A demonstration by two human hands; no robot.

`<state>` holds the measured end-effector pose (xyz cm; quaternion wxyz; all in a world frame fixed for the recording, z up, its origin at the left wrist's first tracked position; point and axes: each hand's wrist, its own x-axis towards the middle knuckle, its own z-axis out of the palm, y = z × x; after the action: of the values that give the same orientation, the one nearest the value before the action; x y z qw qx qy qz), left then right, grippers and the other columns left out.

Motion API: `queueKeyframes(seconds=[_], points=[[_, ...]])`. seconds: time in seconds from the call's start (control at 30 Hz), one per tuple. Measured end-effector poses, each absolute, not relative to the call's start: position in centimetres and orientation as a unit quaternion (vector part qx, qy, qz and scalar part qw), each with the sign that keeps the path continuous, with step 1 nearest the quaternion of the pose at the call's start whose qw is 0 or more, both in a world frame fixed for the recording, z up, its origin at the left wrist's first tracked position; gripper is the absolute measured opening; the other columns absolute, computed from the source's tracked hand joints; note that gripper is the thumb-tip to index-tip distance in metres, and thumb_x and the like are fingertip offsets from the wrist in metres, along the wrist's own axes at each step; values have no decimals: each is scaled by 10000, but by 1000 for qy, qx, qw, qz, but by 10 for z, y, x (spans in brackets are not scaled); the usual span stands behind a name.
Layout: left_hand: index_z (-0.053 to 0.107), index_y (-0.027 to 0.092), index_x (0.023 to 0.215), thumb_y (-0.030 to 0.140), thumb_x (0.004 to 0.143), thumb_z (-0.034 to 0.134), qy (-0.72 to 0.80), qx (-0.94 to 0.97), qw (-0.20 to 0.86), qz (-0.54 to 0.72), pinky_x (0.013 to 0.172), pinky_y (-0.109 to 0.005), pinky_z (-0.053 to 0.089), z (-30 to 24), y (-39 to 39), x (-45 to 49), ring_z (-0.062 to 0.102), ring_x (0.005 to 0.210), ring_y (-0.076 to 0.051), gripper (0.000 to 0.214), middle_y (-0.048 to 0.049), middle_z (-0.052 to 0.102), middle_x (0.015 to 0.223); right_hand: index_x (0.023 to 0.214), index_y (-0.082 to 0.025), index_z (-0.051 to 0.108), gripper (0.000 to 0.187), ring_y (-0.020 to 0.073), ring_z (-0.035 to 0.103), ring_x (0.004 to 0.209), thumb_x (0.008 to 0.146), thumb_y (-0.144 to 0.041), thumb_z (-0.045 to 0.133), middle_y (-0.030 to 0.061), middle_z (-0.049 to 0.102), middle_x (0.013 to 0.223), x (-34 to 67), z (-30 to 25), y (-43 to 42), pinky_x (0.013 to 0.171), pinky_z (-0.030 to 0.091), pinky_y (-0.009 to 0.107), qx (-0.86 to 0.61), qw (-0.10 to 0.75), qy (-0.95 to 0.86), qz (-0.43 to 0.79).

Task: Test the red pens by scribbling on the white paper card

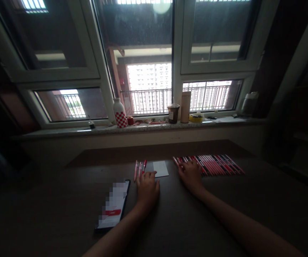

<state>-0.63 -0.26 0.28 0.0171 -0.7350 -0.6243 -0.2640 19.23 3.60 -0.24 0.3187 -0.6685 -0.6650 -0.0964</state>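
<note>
My left hand rests on the table, palm down, its fingers apart. Its fingertips lie at the lower end of a red pen, which slants slightly beside two pinkish pens. Just right of these fingers is a small white paper pad. My right hand lies over the left end of a long row of red, pink and black pens set side by side. Its fingers are bent and somewhat apart, touching the leftmost pens. Under the right palm, part of the row is hidden.
Left of my left forearm lies a phone-like flat device with a lit, partly blurred screen. Behind the dark table, the windowsill holds a checked bottle, a drink cup, a tan tumbler and a yellow item.
</note>
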Motion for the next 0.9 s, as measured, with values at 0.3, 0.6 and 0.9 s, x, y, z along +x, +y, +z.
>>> queueKeyframes(seconds=[0.3,0.6,0.9], points=[[594,222,1141,274,844,465,-625,-737,11,-259,1012,-438,295,4,-3,-6,489,1107,-246,329,-74,601,1135,908,-218,685,196,277,445,1051,845,-274,509,82,668,983,191,-1,36,903,248,419,-674,285,-675,-91],[605,223,1124,265,844,459,-628,-733,9,-262,1025,-441,277,6,-4,-5,489,1104,-241,319,-69,602,1122,897,-190,678,181,301,451,1028,830,-240,517,113,658,966,189,1,34,928,236,460,-672,260,-681,-132],[612,225,1101,275,842,469,-621,-738,19,-263,1039,-465,253,3,-4,-6,478,1116,-243,300,-65,600,1118,895,-172,675,217,300,468,1012,861,-266,481,144,645,995,190,1,35,931,236,475,-678,246,-678,-143]])
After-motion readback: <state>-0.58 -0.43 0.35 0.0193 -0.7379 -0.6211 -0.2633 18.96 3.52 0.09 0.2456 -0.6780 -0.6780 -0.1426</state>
